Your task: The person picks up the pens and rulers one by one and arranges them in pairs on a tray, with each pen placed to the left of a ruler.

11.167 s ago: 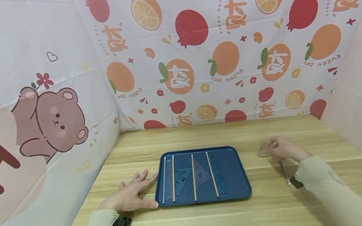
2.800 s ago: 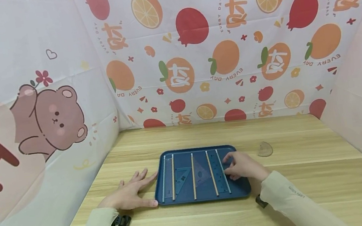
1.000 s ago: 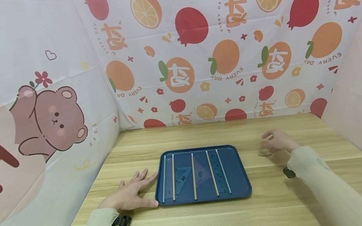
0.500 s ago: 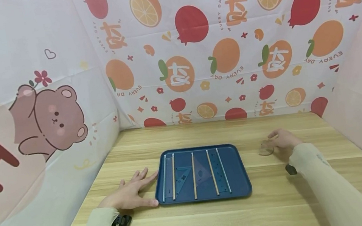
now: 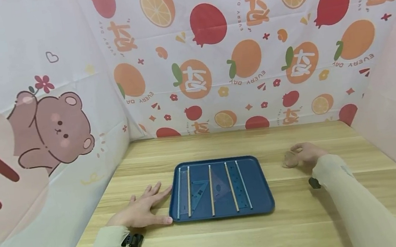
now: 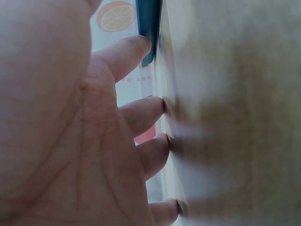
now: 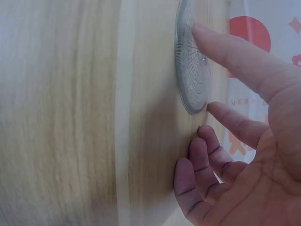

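Note:
In the head view my left hand [image 5: 140, 211] lies spread on the table at the tray's left side, thumb and forefinger touching its edge. The dark blue tray [image 5: 264, 200] bears several thin pencils laid upright side by side, a clear ruler [image 5: 185, 196], a teal set square [image 5: 200, 192], a purplish set square [image 5: 221, 184] and a teal ruler [image 5: 237, 185]. Right of the tray a clear protractor [image 7: 193, 61] lies on the wood. My right hand [image 5: 308, 153] is at it: the thumb is over its face, the forefinger at its edge, the other fingers bent against the table.
A wood-grain table [image 5: 214, 246] carries everything. A fruit-print cloth [image 5: 214, 75] hangs behind it, and pale cloths enclose the left and right sides. The protractor sits apart from the tray, with bare tabletop between them.
Earlier, a blue pencil lay under my right hand; it was put in the tray, right of the teal ruler. My right hand has since gone back to the protractor. The left hand stays still.

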`<act>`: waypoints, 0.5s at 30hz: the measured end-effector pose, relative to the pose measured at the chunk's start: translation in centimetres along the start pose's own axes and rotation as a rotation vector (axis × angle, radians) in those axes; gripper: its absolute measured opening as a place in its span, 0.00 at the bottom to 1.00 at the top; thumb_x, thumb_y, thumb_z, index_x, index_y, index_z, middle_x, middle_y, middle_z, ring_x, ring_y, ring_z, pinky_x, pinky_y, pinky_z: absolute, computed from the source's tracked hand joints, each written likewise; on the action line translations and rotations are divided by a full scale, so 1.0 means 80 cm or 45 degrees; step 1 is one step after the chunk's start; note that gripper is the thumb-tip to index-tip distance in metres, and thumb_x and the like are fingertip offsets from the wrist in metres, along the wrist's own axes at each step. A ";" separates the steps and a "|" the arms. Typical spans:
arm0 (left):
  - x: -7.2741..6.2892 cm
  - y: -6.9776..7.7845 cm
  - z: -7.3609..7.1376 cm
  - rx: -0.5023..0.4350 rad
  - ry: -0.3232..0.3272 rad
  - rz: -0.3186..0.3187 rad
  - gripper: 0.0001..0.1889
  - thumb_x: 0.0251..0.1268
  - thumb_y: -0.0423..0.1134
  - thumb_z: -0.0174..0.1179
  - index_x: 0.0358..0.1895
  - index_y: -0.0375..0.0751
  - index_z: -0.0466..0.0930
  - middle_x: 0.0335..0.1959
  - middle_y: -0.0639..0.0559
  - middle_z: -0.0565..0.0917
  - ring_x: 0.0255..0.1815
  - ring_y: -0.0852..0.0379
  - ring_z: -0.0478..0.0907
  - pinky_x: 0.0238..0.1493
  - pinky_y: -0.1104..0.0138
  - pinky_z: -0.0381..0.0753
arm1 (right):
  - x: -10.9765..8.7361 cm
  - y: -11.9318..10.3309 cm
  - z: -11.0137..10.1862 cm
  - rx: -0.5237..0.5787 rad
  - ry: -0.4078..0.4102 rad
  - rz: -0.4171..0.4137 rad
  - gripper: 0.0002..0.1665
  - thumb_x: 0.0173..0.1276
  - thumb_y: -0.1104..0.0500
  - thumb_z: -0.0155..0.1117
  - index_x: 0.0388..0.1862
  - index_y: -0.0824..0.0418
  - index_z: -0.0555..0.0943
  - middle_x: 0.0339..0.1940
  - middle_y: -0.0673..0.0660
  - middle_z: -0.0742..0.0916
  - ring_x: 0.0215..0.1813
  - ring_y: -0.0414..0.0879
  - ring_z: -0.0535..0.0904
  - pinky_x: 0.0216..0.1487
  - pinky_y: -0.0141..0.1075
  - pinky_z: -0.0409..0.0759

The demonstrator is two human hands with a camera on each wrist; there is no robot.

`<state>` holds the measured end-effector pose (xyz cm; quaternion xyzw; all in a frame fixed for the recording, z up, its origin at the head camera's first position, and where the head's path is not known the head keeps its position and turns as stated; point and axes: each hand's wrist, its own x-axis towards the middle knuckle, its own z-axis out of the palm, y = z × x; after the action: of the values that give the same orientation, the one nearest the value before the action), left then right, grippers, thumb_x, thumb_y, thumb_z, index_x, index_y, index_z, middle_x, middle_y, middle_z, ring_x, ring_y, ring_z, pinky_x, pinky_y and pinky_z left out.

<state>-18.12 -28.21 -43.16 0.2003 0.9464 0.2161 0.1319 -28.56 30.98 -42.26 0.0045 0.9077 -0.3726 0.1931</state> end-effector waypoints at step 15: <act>-0.001 0.002 -0.001 -0.011 -0.006 -0.005 0.56 0.58 0.68 0.75 0.87 0.57 0.58 0.89 0.31 0.48 0.88 0.21 0.40 0.70 0.13 0.35 | 0.008 -0.001 -0.001 -0.211 0.067 -0.048 0.52 0.64 0.45 0.81 0.78 0.69 0.69 0.80 0.82 0.67 0.79 0.81 0.62 0.76 0.72 0.68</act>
<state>-18.01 -28.18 -42.98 0.1985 0.9456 0.2193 0.1355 -29.21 30.86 -42.42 -0.0187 0.9402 -0.2994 0.1617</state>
